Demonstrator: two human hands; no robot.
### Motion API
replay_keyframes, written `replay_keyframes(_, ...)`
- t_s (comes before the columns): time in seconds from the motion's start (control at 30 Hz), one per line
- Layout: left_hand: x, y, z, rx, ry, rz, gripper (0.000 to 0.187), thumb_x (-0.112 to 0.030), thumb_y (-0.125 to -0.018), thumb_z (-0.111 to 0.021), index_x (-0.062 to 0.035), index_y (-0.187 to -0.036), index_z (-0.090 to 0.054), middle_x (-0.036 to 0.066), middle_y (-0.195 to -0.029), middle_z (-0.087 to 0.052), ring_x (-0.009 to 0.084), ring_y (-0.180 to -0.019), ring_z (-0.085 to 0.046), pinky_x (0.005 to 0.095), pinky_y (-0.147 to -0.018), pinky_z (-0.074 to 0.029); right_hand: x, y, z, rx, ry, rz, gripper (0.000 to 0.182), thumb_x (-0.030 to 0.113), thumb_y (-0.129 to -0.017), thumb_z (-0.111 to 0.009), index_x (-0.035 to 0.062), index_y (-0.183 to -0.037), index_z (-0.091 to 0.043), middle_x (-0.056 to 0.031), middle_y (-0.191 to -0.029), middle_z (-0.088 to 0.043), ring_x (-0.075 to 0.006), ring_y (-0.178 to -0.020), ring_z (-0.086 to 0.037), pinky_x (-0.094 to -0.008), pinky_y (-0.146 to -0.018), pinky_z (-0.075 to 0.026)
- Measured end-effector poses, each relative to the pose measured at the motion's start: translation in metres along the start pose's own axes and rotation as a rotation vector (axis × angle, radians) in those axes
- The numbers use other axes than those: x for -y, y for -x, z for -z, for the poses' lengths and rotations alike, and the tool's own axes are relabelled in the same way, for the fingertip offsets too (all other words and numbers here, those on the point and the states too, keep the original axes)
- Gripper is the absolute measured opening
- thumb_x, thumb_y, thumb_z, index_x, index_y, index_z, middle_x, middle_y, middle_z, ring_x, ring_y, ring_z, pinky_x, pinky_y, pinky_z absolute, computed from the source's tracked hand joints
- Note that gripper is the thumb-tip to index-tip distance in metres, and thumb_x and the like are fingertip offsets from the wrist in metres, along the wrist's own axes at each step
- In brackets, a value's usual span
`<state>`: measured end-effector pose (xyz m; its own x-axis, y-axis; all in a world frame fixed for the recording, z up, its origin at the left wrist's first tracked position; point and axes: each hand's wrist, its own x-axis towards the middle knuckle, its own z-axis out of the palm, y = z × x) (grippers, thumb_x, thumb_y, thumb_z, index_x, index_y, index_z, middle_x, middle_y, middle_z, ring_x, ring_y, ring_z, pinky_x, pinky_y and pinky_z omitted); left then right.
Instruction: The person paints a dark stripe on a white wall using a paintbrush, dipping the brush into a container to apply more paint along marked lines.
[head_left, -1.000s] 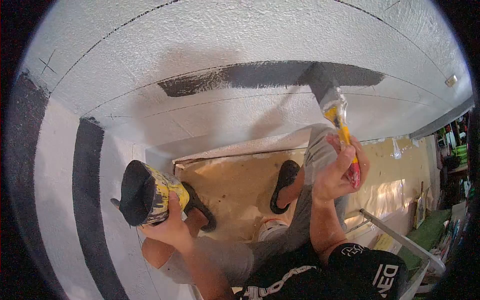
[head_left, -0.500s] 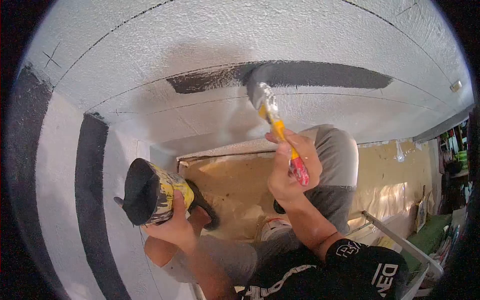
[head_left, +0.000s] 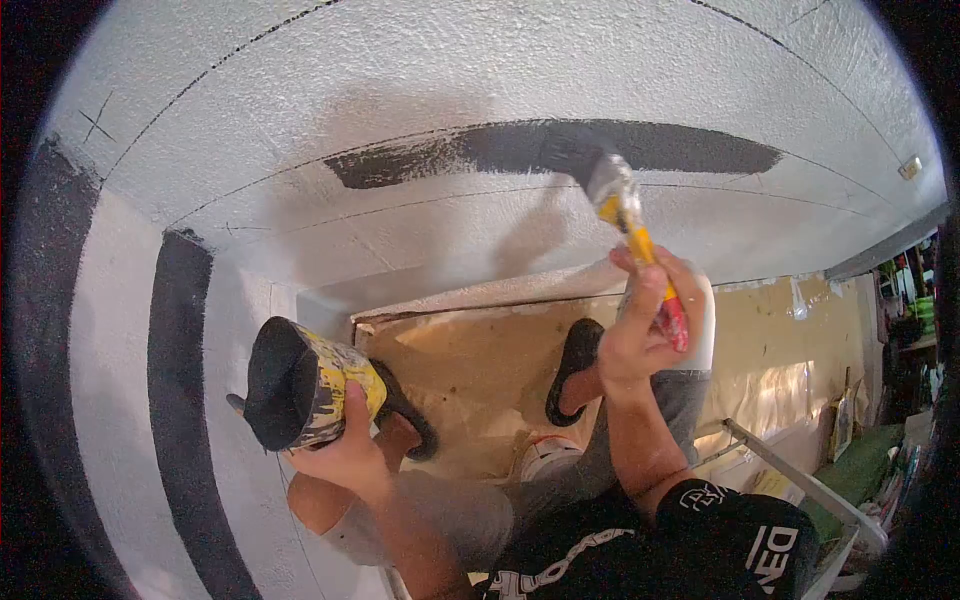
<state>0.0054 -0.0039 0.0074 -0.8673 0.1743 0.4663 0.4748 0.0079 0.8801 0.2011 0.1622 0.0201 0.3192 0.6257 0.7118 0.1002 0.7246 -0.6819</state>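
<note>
My right hand (head_left: 645, 310) grips a paintbrush (head_left: 640, 245) by its yellow and red handle. The brush's dark bristles touch the lower edge of a black painted stripe (head_left: 680, 150) on the white textured wall (head_left: 420, 60). Thin drawn lines run above and below that stripe, and its left end is patchy. Lower left, my left hand (head_left: 345, 445) is wrapped round a paint can (head_left: 345, 375), yellow and smeared with black. The can is tilted, its dark opening facing left; how much paint it holds cannot be made out.
Two black vertical bands (head_left: 182, 350) mark the wall at left. Brown covering (head_left: 470, 370) lies on the floor around my feet in black sandals (head_left: 575, 370). At right are a metal rail (head_left: 800, 480), green matting (head_left: 850, 485) and cluttered shelves (head_left: 915, 310).
My right hand and the paintbrush have moved right along the black stripe. The streaky middle part is covered more darkly. My left hand and the can stay almost in place.
</note>
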Motion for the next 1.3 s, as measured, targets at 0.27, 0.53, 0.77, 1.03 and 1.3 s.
replay_keyframes(0.27,0.004,-0.001,0.003,0.006,-0.058,-0.043,0.047,0.002,-0.072,-0.077,0.0069,-0.112,-0.052,0.016,-0.107,-0.062,0.0207,-0.092,-0.062,0.0332,-0.078,-0.054,-0.002,-0.008,0.029,-0.15,0.091,0.066,0.021,0.005,-0.092,-0.048,-0.0065,-0.11,-0.05,-0.0251,-0.093,-0.061,-0.0287,-0.075,-0.066,-0.0356,-0.068,-0.056)
replay_keyframes(0.53,0.003,-0.003,0.004,0.048,-0.056,0.077,0.076,-0.001,-0.065,-0.081,0.0097,-0.127,-0.039,0.018,-0.12,-0.052,0.0252,-0.104,-0.055,0.0366,-0.091,-0.046,0.005,0.005,0.001,0.08,0.127,0.113,0.02,0.008,-0.094,-0.048,-0.0058,-0.109,-0.049,-0.0226,-0.091,-0.06,-0.0279,-0.074,-0.065,-0.0371,-0.068,-0.058)
replay_keyframes(0.77,-0.004,-0.002,0.005,0.023,-0.024,0.168,0.086,-0.001,-0.065,-0.081,0.0102,-0.135,-0.032,0.02,-0.122,-0.051,0.0256,-0.105,-0.055,0.0374,-0.091,-0.046,0.01,0.02,-0.025,0.075,0.019,0.126,0.022,0.0,-0.084,-0.06,-0.0046,-0.106,-0.058,-0.02,-0.082,-0.067,-0.0275,-0.07,-0.068,-0.0315,-0.063,-0.053)
replay_keyframes(1.03,0.0,-0.003,0.006,0.019,-0.02,0.092,0.079,0.0,-0.066,-0.081,0.0103,-0.13,-0.036,0.019,-0.12,-0.053,0.0257,-0.104,-0.055,0.0375,-0.091,-0.046,0.031,0.026,-0.038,0.246,-0.024,0.08,0.026,-0.004,-0.078,-0.065,-0.0024,-0.104,-0.062,-0.0171,-0.081,-0.069,-0.0245,-0.067,-0.067,-0.0293,-0.063,-0.053)
replay_keyframes(1.3,0.003,-0.002,0.008,0.044,-0.133,0.039,0.077,0.001,-0.066,-0.081,0.0106,-0.129,-0.038,0.019,-0.12,-0.053,0.0252,-0.105,-0.055,0.0364,-0.091,-0.046,0.003,0.013,-0.02,0.078,-0.031,0.029,0.017,-0.001,-0.083,-0.061,-0.0045,-0.1,-0.061,-0.0206,-0.088,-0.067,-0.0254,-0.071,-0.068,-0.0327,-0.063,-0.054)
